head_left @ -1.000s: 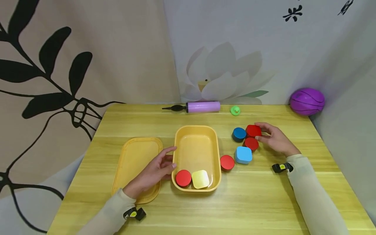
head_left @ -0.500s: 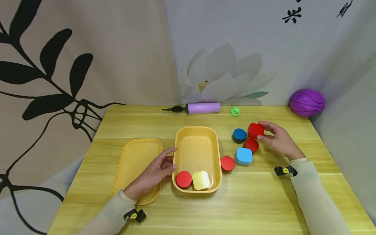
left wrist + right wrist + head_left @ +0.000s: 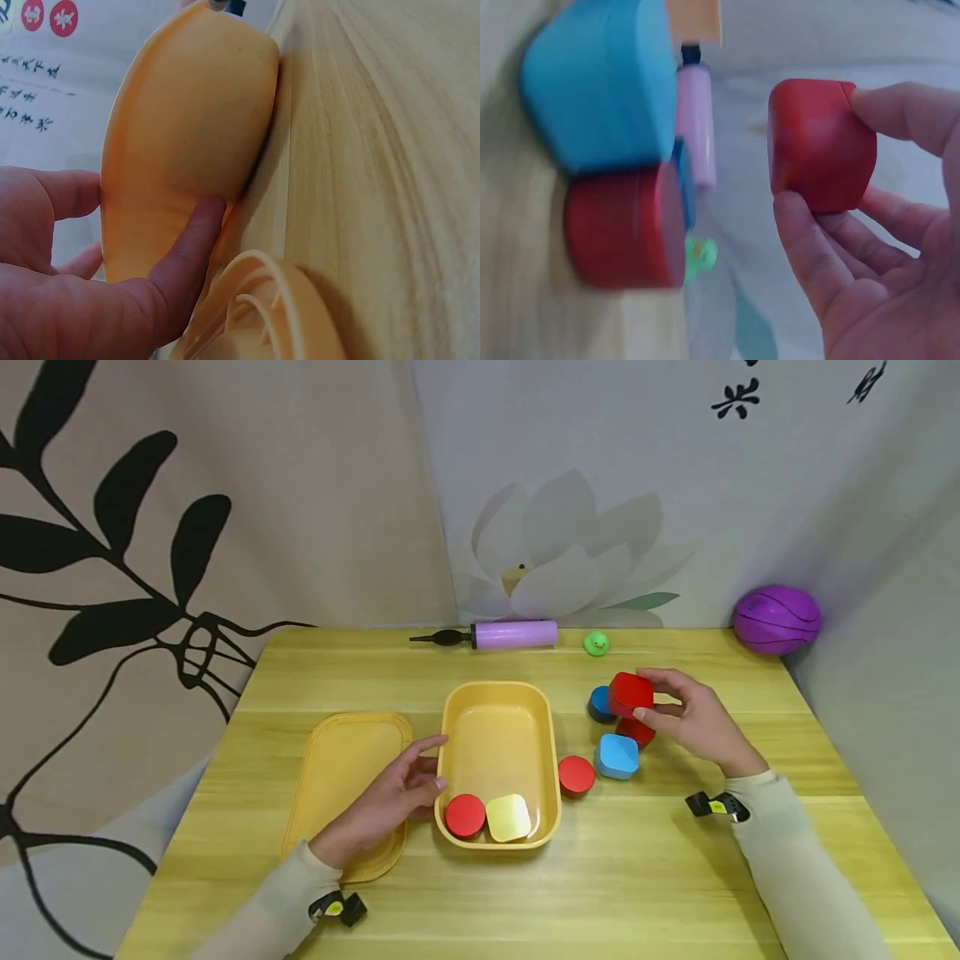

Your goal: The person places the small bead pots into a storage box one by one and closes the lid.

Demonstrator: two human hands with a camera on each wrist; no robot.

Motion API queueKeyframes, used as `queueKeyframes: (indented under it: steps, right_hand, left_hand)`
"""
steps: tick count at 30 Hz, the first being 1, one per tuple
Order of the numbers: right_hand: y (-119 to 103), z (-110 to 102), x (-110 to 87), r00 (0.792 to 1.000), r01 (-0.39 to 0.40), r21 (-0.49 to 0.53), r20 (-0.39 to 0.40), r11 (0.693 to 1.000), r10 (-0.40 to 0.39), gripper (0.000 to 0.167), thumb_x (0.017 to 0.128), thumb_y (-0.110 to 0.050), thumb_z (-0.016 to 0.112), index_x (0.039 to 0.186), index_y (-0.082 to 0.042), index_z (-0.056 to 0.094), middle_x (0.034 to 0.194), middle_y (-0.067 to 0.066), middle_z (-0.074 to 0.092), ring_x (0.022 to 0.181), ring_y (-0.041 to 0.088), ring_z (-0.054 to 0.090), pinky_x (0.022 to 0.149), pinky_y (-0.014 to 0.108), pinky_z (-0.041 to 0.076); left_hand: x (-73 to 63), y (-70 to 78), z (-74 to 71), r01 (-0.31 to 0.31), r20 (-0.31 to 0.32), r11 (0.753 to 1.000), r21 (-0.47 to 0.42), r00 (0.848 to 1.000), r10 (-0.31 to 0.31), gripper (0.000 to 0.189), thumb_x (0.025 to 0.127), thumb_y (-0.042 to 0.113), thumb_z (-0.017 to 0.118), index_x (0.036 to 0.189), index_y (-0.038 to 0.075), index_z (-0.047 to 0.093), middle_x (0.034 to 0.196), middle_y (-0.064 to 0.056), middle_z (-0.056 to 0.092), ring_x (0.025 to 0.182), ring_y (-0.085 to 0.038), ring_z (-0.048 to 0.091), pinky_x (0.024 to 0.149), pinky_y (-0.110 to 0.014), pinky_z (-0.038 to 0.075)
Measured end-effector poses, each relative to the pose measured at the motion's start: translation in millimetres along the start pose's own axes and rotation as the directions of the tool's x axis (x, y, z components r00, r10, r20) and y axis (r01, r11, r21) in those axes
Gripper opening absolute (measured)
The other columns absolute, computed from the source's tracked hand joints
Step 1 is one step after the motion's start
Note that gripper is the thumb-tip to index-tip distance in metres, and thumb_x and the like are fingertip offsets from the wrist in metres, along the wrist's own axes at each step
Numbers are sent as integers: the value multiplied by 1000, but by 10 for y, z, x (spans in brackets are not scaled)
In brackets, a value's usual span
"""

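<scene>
My right hand (image 3: 696, 720) pinches a red rounded-square box (image 3: 631, 695) between thumb and fingers. In the right wrist view, that red box (image 3: 821, 145) is held off the table. Below it sit a round red box (image 3: 636, 732), partly hidden, a dark blue round box (image 3: 602, 704) and a light blue square box (image 3: 617, 756). My left hand (image 3: 390, 797) rests against the left side of a yellow-orange open container (image 3: 555, 760); in the left wrist view, its fingertips touch the outer wall (image 3: 202, 112). Inside lie a round red box (image 3: 465, 816) and a yellow square box (image 3: 508, 818).
A matching yellow-orange lid (image 3: 352, 752) lies left of the container, partly under my left forearm. Another round red box (image 3: 576, 776) stands just right of the container. Along the back are a purple hand pump (image 3: 513, 635), a small green duck (image 3: 596, 643) and a purple ball (image 3: 777, 619).
My right hand has lifted the red square box from beside the other boxes and shifted it slightly left. The left hand stays against the container.
</scene>
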State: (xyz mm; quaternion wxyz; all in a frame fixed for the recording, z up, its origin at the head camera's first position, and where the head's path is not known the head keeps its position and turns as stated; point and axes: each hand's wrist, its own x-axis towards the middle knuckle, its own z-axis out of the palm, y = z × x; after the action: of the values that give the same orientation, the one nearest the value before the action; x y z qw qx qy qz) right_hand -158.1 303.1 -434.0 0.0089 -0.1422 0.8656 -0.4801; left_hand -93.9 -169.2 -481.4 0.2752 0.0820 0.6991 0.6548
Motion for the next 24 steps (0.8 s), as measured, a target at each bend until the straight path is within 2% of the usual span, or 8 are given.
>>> queueKeyframes:
  steps: [5,8,13,17,21,24]
  right_hand:
    - [-217,159,23,996,92,-2,6,996,-92,56,95,-7,78,147,-4,58,137,12,65,115,1,63,91,15,57]
    - [-312,258,46,992,127,29,25,992,-127,56,94,-5,80,146,-3,59,134,11,65,113,7,67,89,17,59]
    - [-458,455,129,982,161,48,93,986,-164,58,93,-9,82,146,-6,60,132,9,65,109,23,71,88,26,62]
    - [-581,643,201,971,184,52,147,981,-190,57,93,-11,82,146,-7,61,135,8,65,112,26,71,91,34,63]
    - [-705,831,256,956,209,12,209,978,-207,58,93,-11,80,146,-6,60,134,5,64,118,25,68,93,37,63]
    - [-788,961,302,944,232,-71,255,970,-207,58,93,-17,78,147,-8,59,130,-1,64,120,21,66,92,34,63]
  left_hand:
    - [0,34,-38,3,7,1000,-14,1000,-3,71,107,26,65,167,28,26,157,-23,43,134,-38,56,94,-48,62]
    - [-7,31,-26,11,13,1000,-25,1000,-11,72,107,26,66,167,27,26,157,-24,43,134,-37,56,94,-47,62]
    - [7,21,1,9,7,1000,-25,1000,-9,72,107,25,65,167,27,26,157,-23,43,134,-36,57,94,-47,62]
    - [12,32,5,7,5,1000,-19,1000,-7,71,107,25,65,167,28,27,157,-23,43,132,-33,58,94,-47,62]
    - [0,39,5,9,9,1000,-21,1000,-9,69,108,25,65,166,31,28,156,-23,44,130,-31,59,94,-47,62]
    - [-10,43,5,7,7,1000,-22,1000,-7,68,108,24,65,165,32,30,154,-23,44,128,-29,60,93,-47,62]
